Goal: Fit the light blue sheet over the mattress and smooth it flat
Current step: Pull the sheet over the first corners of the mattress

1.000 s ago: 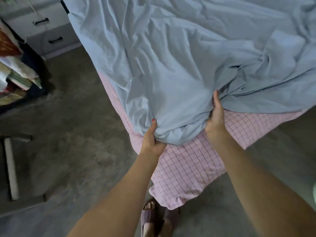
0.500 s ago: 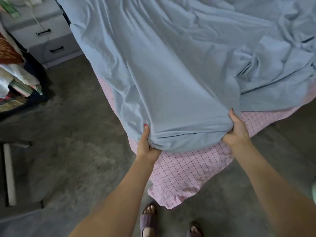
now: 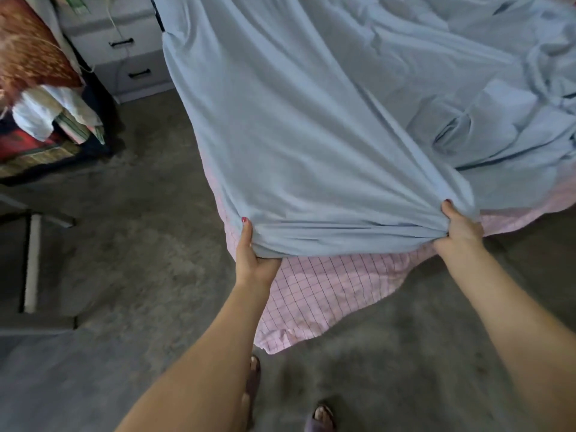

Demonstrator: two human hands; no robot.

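The light blue sheet (image 3: 327, 135) lies over the bed and hangs down at the near corner. Its left part is pulled taut; the right part is bunched in wrinkles. My left hand (image 3: 252, 254) grips the sheet's lower edge at the corner, thumb on top. My right hand (image 3: 459, 227) grips the same edge farther right, with gathered folds at the fist. Between and below my hands a pink checked cover (image 3: 327, 294) wraps the mattress corner and drapes toward the floor. The mattress itself is hidden under the fabrics.
A grey drawer unit (image 3: 124, 57) stands at the bed's far left. Piled clothes and a patterned cushion (image 3: 34, 88) fill the left edge. Grey carpet (image 3: 140, 244) surrounds the bed. My sandalled feet (image 3: 321, 416) stand close below the corner. A white bar (image 3: 31, 260) lies at left.
My hands have spread farther apart along the sheet's edge, the right one moving right. The sheet between them and up the left side has stretched tighter and smoother.
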